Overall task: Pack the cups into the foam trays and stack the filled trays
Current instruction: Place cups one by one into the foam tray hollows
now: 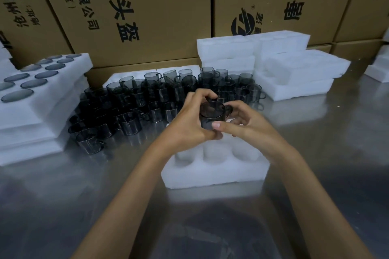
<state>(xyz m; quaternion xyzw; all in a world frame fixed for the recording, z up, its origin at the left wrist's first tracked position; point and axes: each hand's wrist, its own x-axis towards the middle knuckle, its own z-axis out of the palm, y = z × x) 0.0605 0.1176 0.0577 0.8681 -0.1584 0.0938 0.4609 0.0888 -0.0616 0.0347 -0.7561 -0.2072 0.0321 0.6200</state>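
Smoky glossy glass cup [211, 116], matt white foam tray [214, 171], shiny metal table [328, 153]

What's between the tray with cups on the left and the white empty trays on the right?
A crowd of loose dark glass cups on the metal table, seen from the head camera.

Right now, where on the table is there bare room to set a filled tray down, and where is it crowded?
Bare steel table lies left of the near foam tray, in front of the filled stack; more lies right of it, below the empty tray stack. Behind both hands, the loose cups crowd the middle.
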